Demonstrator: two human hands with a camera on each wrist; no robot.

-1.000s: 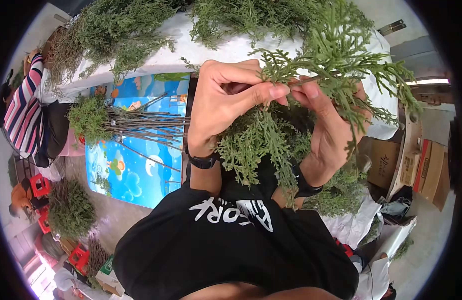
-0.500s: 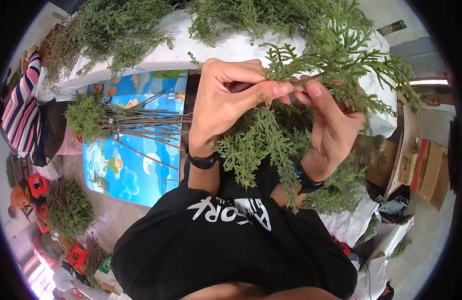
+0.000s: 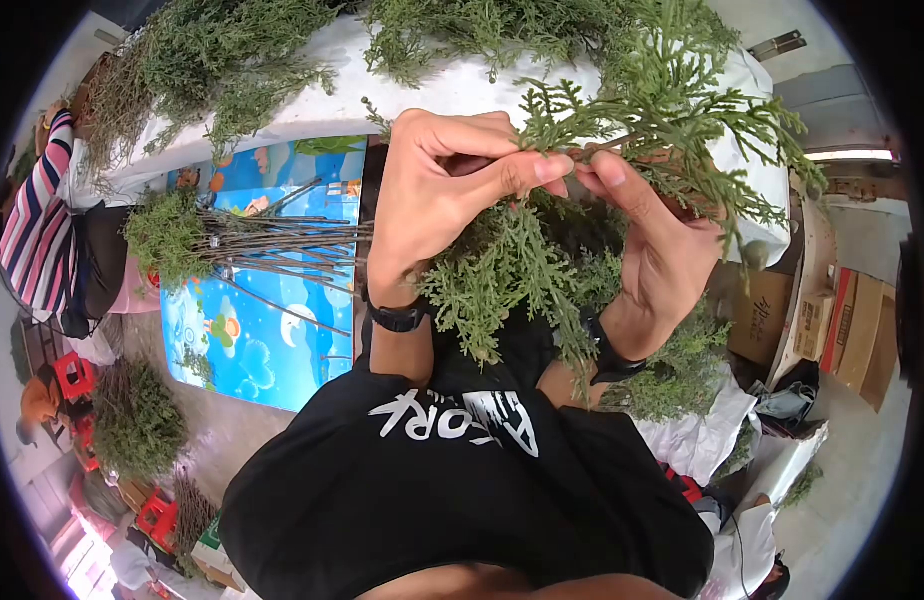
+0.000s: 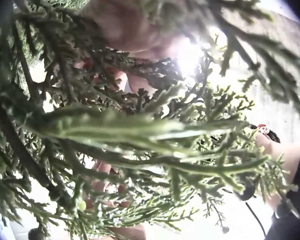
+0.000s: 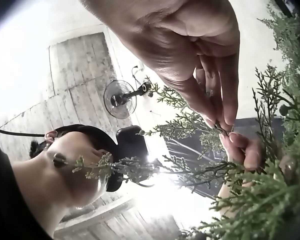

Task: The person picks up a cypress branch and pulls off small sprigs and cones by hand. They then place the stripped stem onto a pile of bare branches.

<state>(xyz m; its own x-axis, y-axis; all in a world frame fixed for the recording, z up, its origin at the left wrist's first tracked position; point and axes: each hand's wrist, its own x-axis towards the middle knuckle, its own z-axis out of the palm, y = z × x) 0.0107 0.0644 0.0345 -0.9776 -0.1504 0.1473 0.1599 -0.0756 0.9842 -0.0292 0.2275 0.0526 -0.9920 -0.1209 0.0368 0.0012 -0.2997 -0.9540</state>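
Observation:
In the head view, a leafy green conifer sprig (image 3: 672, 130) lies sideways, its thin stem between both hands. My left hand (image 3: 432, 190) pinches the stem end between thumb and fingers. Close beside it, my right hand (image 3: 662, 250) pinches the same stem, thumb uppermost. Another feathery green spray (image 3: 512, 270) hangs beneath the left fingertips, in front of my chest. The right wrist view shows the fingertips of both hands nearly meeting at the stem, with small round cones (image 5: 283, 110) among the foliage. Foliage (image 4: 115, 125) hides most of the hand in the left wrist view.
Piles of greenery (image 3: 242, 70) lie on a white-covered table (image 3: 352, 100). A tied bundle of stems (image 3: 282, 240) rests on a blue cartoon-print table (image 3: 252, 350) at left. Someone in a striped top (image 3: 42, 230) sits beyond. Cardboard boxes (image 3: 862, 340) stand at right.
Both hands stay pinched on the stem, drifting slightly left and up in the head view. The sprig's leafy end has shifted and turned a little.

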